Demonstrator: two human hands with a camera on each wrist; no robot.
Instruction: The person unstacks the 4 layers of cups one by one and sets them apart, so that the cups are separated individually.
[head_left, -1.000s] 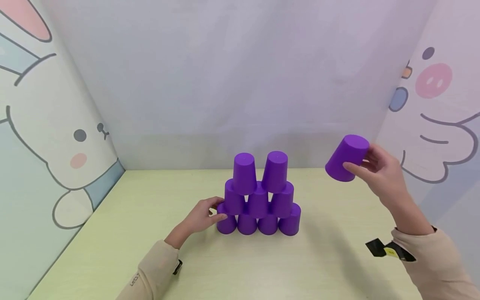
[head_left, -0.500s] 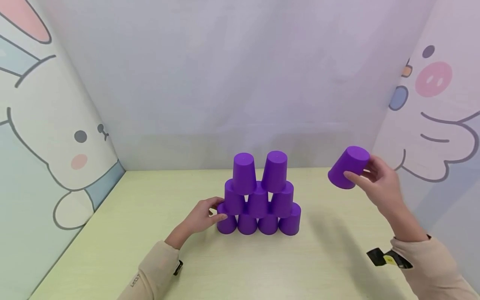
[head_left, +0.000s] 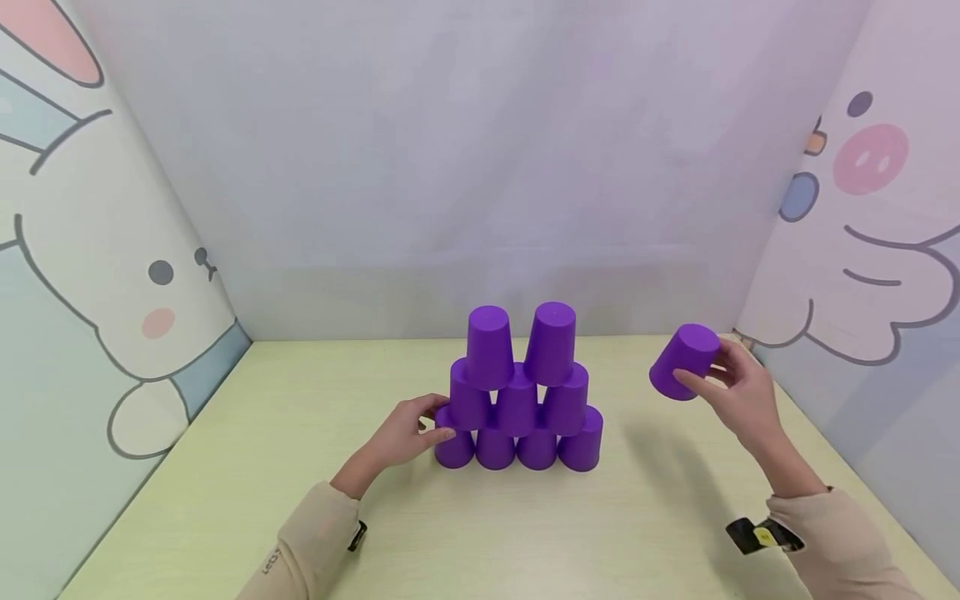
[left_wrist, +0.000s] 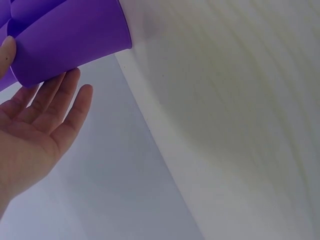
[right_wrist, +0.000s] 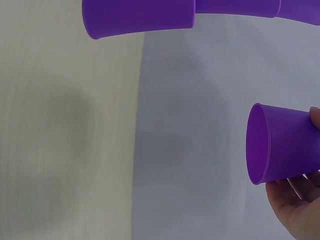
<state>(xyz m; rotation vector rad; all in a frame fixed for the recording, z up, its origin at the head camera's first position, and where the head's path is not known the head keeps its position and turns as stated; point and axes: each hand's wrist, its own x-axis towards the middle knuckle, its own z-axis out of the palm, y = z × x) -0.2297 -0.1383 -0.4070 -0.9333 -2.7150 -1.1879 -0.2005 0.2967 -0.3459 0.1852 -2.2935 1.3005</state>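
Purple cups stand upside down in a stepped stack: a bottom row of several (head_left: 495, 450), three in the middle row (head_left: 516, 402), and two on top, the left one (head_left: 489, 346) and the right one (head_left: 551, 343). At the stack's lower left, my left hand (head_left: 401, 432) rests its fingers and thumb against the end cup (left_wrist: 75, 42), fingers relaxed. Off to the right, above the table, my right hand (head_left: 738, 396) grips another purple cup (head_left: 684, 362), thumb in front and fingers behind. That cup tilts, and its open rim (right_wrist: 257, 145) faces down.
The stack stands on a pale yellow-green table (head_left: 487, 533). Behind it rises a grey-white backdrop (head_left: 450, 167). Side panels carry a rabbit drawing (head_left: 150, 208) on the left and a pig drawing (head_left: 870, 217) on the right.
The right hand has lowered its cup and, in the last half second, drawn it slightly left towards the stack. My left hand and the stacked cups have stayed put.
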